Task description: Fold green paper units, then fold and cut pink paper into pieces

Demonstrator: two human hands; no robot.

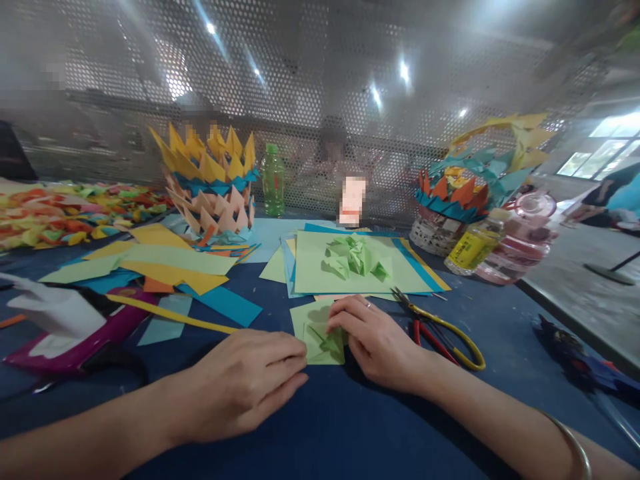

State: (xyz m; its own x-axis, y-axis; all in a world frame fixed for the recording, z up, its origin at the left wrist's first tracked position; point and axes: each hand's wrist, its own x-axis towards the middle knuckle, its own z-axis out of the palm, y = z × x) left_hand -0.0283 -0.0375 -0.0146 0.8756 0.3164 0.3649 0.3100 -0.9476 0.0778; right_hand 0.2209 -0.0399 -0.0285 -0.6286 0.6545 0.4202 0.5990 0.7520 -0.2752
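A light green sheet of paper (316,345) lies on the blue table between my hands, with a smaller folded piece of green paper (327,341) on top of it. My left hand (250,373) rests palm down, fingers stretched out, fingertips at the sheet's left edge. Curled over the right side is my right hand (377,341), its fingertips closed on the green paper; the exact grip is partly hidden. Just beyond, several folded green paper pieces (357,257) sit on a stack of coloured sheets (310,267).
Red-and-yellow-handled pliers (445,333) lie right of my right hand. A purple-and-white glue gun (75,327) and paper strips (175,260) are at left. Behind stand a folded-paper basket (215,193), a green bottle (273,183), a yellow-labelled bottle (475,243) and a pink jug (523,240).
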